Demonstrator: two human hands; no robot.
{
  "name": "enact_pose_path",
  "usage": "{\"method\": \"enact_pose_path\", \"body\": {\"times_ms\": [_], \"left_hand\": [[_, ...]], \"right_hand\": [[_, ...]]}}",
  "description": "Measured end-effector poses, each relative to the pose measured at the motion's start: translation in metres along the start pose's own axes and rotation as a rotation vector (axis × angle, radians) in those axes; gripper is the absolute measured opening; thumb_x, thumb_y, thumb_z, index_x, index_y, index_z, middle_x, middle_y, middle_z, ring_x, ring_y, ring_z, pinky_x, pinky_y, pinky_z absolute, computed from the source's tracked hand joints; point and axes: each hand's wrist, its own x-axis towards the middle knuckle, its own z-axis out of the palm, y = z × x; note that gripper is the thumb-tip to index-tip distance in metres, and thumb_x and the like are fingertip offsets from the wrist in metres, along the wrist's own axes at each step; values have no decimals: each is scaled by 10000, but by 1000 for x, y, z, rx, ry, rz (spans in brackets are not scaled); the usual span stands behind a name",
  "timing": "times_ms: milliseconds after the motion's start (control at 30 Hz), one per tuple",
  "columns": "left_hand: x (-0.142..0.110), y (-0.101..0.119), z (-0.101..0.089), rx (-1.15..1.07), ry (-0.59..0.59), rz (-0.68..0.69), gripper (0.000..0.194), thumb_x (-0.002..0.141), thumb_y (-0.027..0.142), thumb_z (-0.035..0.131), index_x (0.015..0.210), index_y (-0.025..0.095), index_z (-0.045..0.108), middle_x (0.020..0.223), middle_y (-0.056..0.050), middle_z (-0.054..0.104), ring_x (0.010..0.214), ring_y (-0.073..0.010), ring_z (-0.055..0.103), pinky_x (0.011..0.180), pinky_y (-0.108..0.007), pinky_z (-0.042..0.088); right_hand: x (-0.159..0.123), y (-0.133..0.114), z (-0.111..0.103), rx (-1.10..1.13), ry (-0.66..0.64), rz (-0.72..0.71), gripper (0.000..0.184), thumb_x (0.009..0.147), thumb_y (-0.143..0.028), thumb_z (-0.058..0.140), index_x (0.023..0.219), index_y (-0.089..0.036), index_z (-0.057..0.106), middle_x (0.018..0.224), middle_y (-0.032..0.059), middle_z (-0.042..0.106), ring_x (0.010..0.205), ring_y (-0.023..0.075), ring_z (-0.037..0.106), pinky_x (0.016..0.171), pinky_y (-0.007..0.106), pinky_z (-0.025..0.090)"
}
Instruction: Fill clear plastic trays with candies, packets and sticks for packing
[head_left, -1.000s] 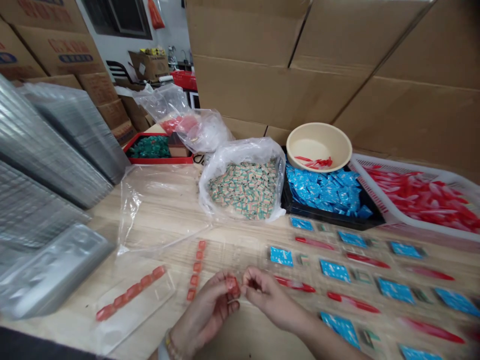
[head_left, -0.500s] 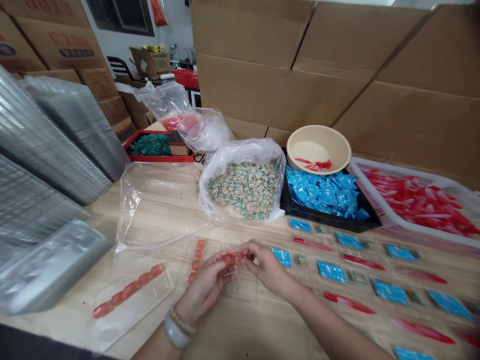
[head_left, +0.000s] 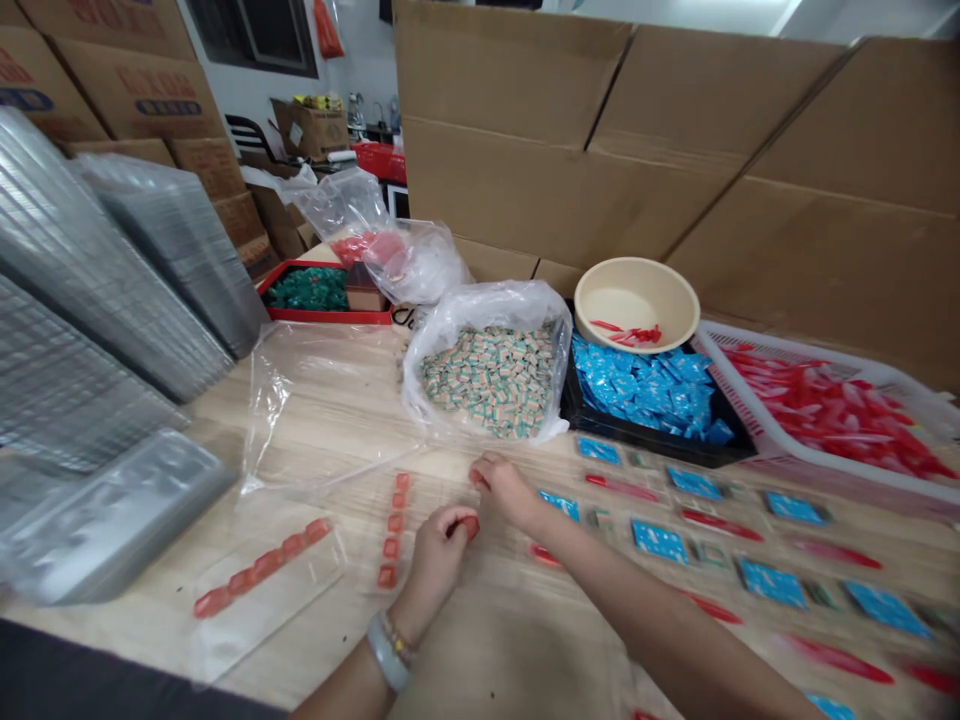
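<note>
My left hand (head_left: 439, 545) is curled with a small red candy (head_left: 469, 526) pinched at its fingertips, just above the table. A little farther out, my right hand (head_left: 504, 485) is closed on another small red piece at its fingertips, over a clear plastic tray (head_left: 442, 500). A column of red candies (head_left: 393, 530) fills a slot of a clear tray to the left of both hands. Another clear tray with a diagonal row of red candies (head_left: 262, 568) lies nearer the left edge.
Behind the hands a plastic bag of striped candies (head_left: 491, 380), a black tray of blue packets (head_left: 649, 385), a beige bowl (head_left: 637, 300) and a white basket of red pieces (head_left: 832, 410). Filled clear trays (head_left: 712, 520) spread to the right. Stacks of clear trays (head_left: 82, 330) stand at the left.
Both hands moved away from me and parted. The right hand reached out toward the clear tray while the left stayed a little behind with its red candy.
</note>
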Motion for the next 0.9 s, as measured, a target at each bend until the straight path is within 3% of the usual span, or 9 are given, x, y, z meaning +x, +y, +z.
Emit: {"method": "enact_pose_path", "body": {"times_ms": [167,267,367,433,500,600,700,800,900], "left_hand": [[-6,5,-5,-343,-18,-130,288,619,342,595,825,140,608,608,-6,579,557,-127,507,566,-256,402],[-13,9,2,-534,-94,-191,299,603,381,622,763,137,557,570,10,555,504,-96,489,521,-227,389],[-18,10,9,-511,-165,-256,286,613,397,615,681,132,529,503,26,513,431,-75,443,447,-206,331],[-19,10,8,-445,-220,-260,282,641,383,589,735,120,557,519,20,515,430,-80,439,438,-212,322],[-19,7,3,-308,-197,-178,296,673,333,560,880,123,579,591,-2,552,499,-109,483,498,-241,370],[-20,1,-8,16,-74,91,275,683,209,530,949,185,597,825,-53,607,774,-181,533,735,-320,399],[-25,-7,-11,281,-104,266,234,680,115,474,833,196,631,922,-67,587,906,-214,487,837,-359,353],[-31,-11,-6,410,-153,306,253,686,72,418,799,169,623,879,-78,571,872,-209,481,813,-359,370],[-35,-10,-2,448,-169,340,266,691,62,406,827,156,615,902,-86,564,891,-207,475,823,-356,376]], "right_hand": [[-36,-26,-16,241,171,33,210,771,-151,449,939,-180,572,809,38,556,733,142,504,695,278,400],[-67,-43,-9,568,80,38,157,786,-270,487,876,-194,590,747,18,555,686,130,525,638,259,419],[-84,-47,3,869,12,139,157,778,-334,499,791,-182,537,666,-5,541,613,126,539,604,270,432],[-83,-41,5,950,-7,194,167,766,-353,501,761,-187,485,613,-24,523,569,127,533,575,274,432],[-73,-32,3,794,88,222,157,752,-336,509,735,-186,467,618,-23,510,570,125,514,562,263,416],[-48,-19,-2,309,227,166,64,756,-235,494,741,-173,505,708,7,516,638,125,493,598,247,389],[-24,-15,1,-16,73,59,104,753,-129,466,805,-170,546,801,36,552,739,140,511,659,238,378],[-13,-17,12,-216,-68,45,148,752,-88,449,824,-164,553,840,61,577,774,155,524,673,236,372],[-12,-21,18,-318,-108,46,189,750,-56,427,845,-157,555,887,80,579,783,155,531,675,232,369]]}}
